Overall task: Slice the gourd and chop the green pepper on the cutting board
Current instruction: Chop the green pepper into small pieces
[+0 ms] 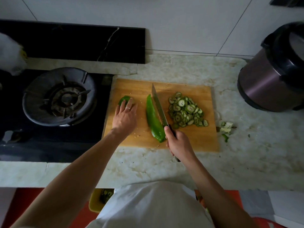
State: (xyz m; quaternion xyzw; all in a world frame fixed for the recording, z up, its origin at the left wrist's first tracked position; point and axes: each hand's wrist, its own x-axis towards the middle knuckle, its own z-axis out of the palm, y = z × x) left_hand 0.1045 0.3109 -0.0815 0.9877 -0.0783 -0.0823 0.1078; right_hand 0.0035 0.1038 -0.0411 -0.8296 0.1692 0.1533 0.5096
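A wooden cutting board (189, 142) is laid on the pale stone counter (246, 162), and every place below is given from it. A long green pepper half (154, 120) is seen lengthways near the board's middle, its near tip close to the front edge. The knife (158, 104) is set with its blade along the pepper's right side, the tip directed at the board's far edge; its dark handle is wrapped by the right hand (178, 143), fingers closed firmly round it, at the front edge. A second pepper piece (125, 99) is found by the board's left edge, and the left hand (125, 116) is laid flat over it with fingers straight and spread. The sliced gourd (185, 110) is heaped on the board's right part, just short of the right edge. Bare wood is left between the two pepper pieces and along the far edge. Trimmings (227, 127) are scattered on the counter just beyond the right edge. A gas burner (60, 96) is seated just beyond the left edge, and a cooker pot (276, 76) is stood well off to the far right.
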